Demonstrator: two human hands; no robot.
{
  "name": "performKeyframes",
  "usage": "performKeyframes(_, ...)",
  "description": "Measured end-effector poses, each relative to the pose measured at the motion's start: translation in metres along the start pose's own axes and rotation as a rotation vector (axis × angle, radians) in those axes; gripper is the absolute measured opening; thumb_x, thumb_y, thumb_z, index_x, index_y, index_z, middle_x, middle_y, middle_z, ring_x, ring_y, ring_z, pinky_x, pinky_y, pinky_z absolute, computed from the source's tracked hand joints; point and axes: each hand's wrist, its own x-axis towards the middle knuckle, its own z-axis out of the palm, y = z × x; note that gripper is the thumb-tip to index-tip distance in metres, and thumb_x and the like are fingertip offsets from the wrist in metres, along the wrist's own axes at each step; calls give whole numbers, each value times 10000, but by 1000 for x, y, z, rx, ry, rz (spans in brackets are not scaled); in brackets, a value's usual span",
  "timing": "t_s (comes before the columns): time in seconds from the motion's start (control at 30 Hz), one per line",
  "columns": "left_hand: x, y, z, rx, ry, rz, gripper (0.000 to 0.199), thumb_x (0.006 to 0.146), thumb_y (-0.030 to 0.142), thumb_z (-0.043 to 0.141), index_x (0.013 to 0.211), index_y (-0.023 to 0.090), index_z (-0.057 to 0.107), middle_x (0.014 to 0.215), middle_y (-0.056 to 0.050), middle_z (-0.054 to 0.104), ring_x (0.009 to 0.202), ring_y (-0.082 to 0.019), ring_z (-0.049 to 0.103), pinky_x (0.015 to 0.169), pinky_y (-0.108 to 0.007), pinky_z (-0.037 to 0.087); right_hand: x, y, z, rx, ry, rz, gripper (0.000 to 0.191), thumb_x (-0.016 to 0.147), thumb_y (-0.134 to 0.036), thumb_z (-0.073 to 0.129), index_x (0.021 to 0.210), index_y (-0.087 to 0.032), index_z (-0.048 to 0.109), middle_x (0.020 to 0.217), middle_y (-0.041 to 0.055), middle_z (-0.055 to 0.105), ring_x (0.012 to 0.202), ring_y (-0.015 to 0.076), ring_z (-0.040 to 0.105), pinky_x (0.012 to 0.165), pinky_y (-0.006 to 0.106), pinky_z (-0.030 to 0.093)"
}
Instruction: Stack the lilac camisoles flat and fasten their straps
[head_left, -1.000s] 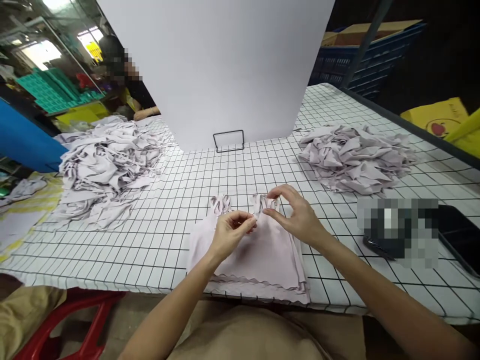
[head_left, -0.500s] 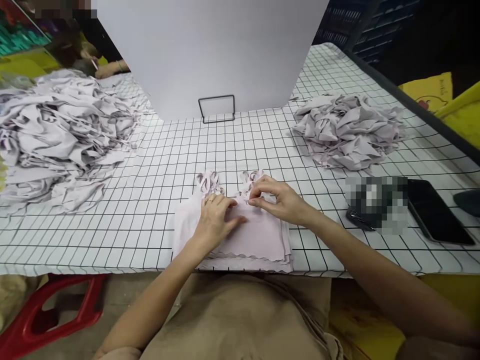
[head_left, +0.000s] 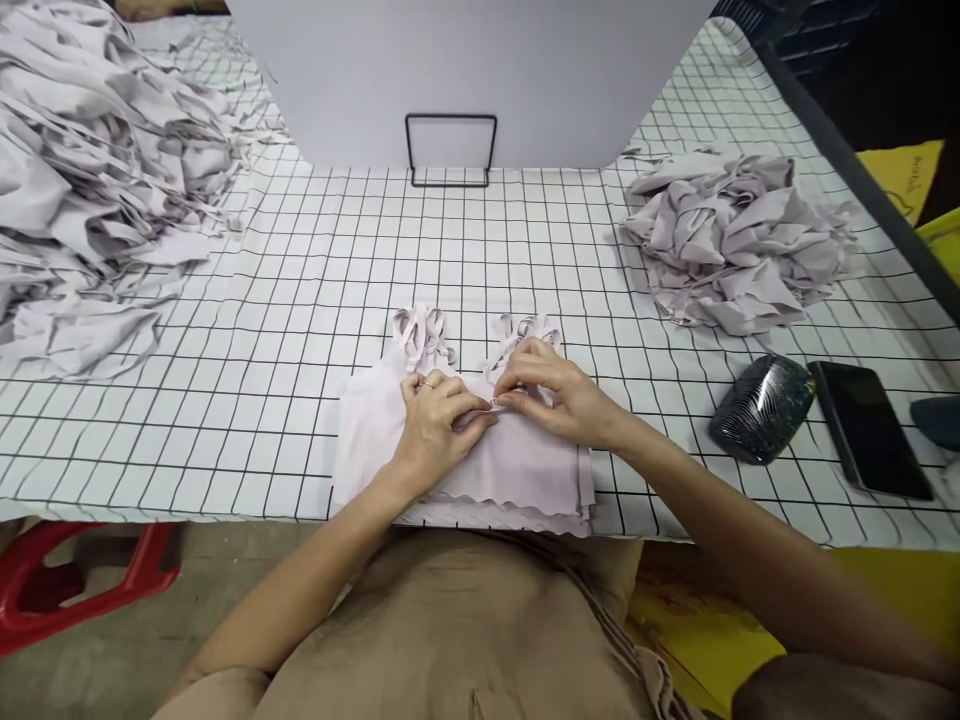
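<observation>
A flat stack of pale pink camisoles (head_left: pixel 517 465) lies at the table's front edge, with looped straps (head_left: pixel 420 335) at its far side. My left hand (head_left: pixel 439 425), a ring on one finger, rests on the top camisole. Its thumb and forefinger pinch the neckline near the middle. Close beside them, the thumb and forefinger of my right hand (head_left: pixel 559 398) are pinched together at the same edge, below the right straps (head_left: pixel 529 328). Something small and pale shows between the fingertips of both hands, too small to name.
A large heap of pale fabric pieces (head_left: pixel 97 170) lies at the left, a smaller heap (head_left: pixel 739 240) at the right. Behind stands a white panel (head_left: pixel 525 80) with a black wire stand (head_left: pixel 450 185). A shiny dark object (head_left: pixel 763 408) and a phone (head_left: pixel 870 430) lie right.
My view has tilted down. The left thumb and forefinger, apart before, have come together on the neckline next to my right fingertips. The right hand keeps its pinch.
</observation>
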Motion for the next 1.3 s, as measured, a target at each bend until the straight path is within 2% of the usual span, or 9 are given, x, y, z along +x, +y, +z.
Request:
performKeyframes(0.2,0,-1,0,2,4,20,162,914,304,699,774,233,740,689,2,619,781,-191,527,897,-432,272,2,1,5,-99,-39,-60,147,996,-246,559,867,-222,626,776,33,622,920,234,492,863,429,357)
performKeyframes(0.43,0,-2,2,-12,36,45,138,900,277,715,777,228,753,671,9,589,765,-187,512,889,-423,262,2,3,7,-123,18,-102,146,987,-210,552,853,-220,613,758,29,602,917,233,493,857,431,346)
performKeyframes(0.53,0,-2,1,-16,31,43,138,893,269,718,766,228,752,664,10,579,763,-188,510,890,-423,262,2,4,7,-115,-1,-99,148,985,-207,546,854,-222,613,757,29,605,922,238,492,856,433,341)
performKeyframes(0.8,0,-2,2,-6,23,38,145,890,257,712,753,224,743,675,4,607,774,-190,527,905,-430,264,0,8,11,-130,-21,-114,161,990,-186,526,851,-213,603,779,27,602,917,228,472,875,438,328)
performKeyframes(1.03,0,1,0,-3,20,29,150,904,243,717,759,219,743,690,23,622,784,-171,542,918,-416,259,-2,6,5,-208,-64,-136,197,1002,-141,484,864,-180,618,802,33,593,930,219,459,878,432,331)
performKeyframes(1.13,0,2,-1,-6,4,22,156,900,243,729,746,226,747,687,24,625,796,-174,545,918,-416,261,-4,3,2,-276,-103,-166,224,1002,-116,454,858,-166,619,816,40,596,931,216,450,934,470,337)
performKeyframes(1.3,0,0,-2,-19,-20,22,147,913,270,722,775,235,758,699,16,637,810,-183,553,923,-427,261,0,-9,-6,-410,-235,-188,305,1018,-99,397,836,-158,634,798,39,595,910,210,462,1055,598,285)
